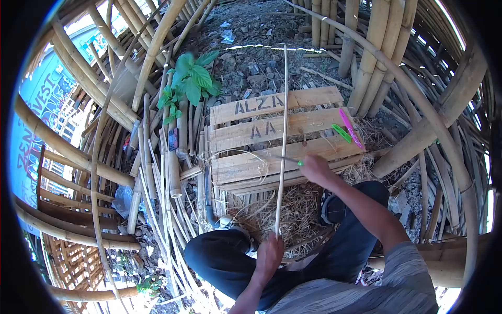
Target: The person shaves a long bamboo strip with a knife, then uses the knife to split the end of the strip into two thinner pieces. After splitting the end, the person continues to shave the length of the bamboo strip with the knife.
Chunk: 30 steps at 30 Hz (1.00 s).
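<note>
My left hand (269, 256) is wrapped round the lower end of a long thin bamboo strip (285, 104). The strip rises from between my knees across a wooden slatted crate (230, 137) stencilled "ALZA" and "AA". A knife (291, 159) with a bit of green at its handle is gripped in my right hand (316, 170). Its dark blade points left and overlaps the strip in this view. Thin curled shavings (259, 162) lie on the crate's near slats. At the crate's right end are a pink slim object (350, 128) and a bright green one (342, 133).
Thick bamboo poles (376, 57) frame the space on both sides. Split bamboo strips (162, 204) lie in a heap on the left, near a leafy plant (194, 78). Straw-like shavings (285, 212) cover the ground before the crate, with stony soil (251, 31) behind it.
</note>
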Tool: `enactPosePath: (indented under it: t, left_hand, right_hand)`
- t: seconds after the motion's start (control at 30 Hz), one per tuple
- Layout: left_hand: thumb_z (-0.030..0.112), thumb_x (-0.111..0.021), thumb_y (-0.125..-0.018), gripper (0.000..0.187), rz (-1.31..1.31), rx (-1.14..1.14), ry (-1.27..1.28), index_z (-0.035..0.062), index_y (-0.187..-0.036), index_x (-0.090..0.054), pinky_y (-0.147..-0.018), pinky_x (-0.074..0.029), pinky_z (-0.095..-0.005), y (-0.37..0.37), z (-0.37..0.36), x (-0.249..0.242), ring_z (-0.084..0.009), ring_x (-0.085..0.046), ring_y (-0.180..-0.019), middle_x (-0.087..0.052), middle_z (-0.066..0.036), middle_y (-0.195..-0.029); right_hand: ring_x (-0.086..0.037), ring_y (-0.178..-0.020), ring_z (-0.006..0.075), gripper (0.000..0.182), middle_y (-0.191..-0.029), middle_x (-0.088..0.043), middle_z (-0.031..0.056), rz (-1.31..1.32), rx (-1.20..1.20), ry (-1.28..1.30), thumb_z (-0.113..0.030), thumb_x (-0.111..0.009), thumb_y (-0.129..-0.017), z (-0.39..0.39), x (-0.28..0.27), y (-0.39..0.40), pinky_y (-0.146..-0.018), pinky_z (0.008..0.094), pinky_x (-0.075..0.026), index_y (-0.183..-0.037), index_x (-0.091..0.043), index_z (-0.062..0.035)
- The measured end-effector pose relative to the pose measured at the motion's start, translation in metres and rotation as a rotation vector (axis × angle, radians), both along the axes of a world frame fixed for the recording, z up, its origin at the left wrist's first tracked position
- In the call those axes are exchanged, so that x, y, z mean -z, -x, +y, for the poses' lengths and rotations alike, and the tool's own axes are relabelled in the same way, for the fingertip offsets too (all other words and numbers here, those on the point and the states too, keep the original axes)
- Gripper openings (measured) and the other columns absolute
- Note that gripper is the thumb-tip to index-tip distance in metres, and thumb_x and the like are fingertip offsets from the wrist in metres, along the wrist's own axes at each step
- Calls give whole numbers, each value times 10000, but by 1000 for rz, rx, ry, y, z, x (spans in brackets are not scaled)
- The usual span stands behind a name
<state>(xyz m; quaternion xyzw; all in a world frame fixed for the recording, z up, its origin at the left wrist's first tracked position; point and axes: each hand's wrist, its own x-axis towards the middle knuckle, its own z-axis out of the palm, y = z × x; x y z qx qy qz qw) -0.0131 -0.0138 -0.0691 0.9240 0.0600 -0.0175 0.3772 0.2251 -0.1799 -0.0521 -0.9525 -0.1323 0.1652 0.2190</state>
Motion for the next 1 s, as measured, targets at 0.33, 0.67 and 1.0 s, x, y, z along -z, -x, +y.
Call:
enactPosePath:
  t: [0.33,0.67,1.0]
  left_hand:
    - [187,-497,-908,192,136,-75,105,3,-853,-494,-514,-442,-522,20,6,-5,-443,-570,-614,-559,-268,-624]
    - [205,-496,-903,198,221,-93,51,8,-878,-491,-556,-463,-537,38,0,0,-437,-590,-635,-572,-268,-636]
    - [181,-502,-899,169,40,-50,-139,23,-853,-460,-461,-461,-497,25,3,-10,-411,-578,-539,-558,-232,-573]
  right_hand:
    - [-632,-659,383,287,-677,-606,256,2,-167,-31,-220,-550,-786,21,13,33,-622,469,-504,-719,-635,46]
    - [-624,-596,351,278,-600,-585,232,11,-343,-80,-223,-550,-783,17,26,45,-585,455,-492,-673,-631,19]
    - [-634,-647,384,228,-663,-615,236,-222,-214,8,-193,-576,-724,21,14,13,-613,454,-510,-679,-648,18]
